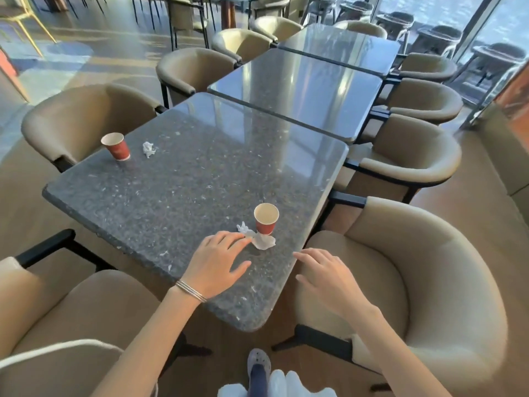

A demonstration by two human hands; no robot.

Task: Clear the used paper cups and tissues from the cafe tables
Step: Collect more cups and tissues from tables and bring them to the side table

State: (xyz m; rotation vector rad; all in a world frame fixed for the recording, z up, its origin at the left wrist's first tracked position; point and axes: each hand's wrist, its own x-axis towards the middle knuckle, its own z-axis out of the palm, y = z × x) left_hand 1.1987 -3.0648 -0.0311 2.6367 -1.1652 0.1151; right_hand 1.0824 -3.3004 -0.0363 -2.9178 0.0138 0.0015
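Observation:
A red paper cup (266, 219) stands upright near the right front edge of the dark speckled table (183, 190). A crumpled white tissue (262, 239) lies against its base. My left hand (219, 260) is spread over the table with straight fingers, the fingertips touching the tissue's left end. My right hand (329, 279) hovers open beside the table's right edge, holding nothing. A second red cup (116, 146) stands upright at the far left corner, with another crumpled tissue (149, 149) just to its right.
Beige tub chairs surround the table: one at front right (415, 282), one at front left (57, 325), one behind the far cup (86, 118). Two more glossy tables (300, 93) continue in a row beyond. My foot (258, 368) is on the wooden floor below.

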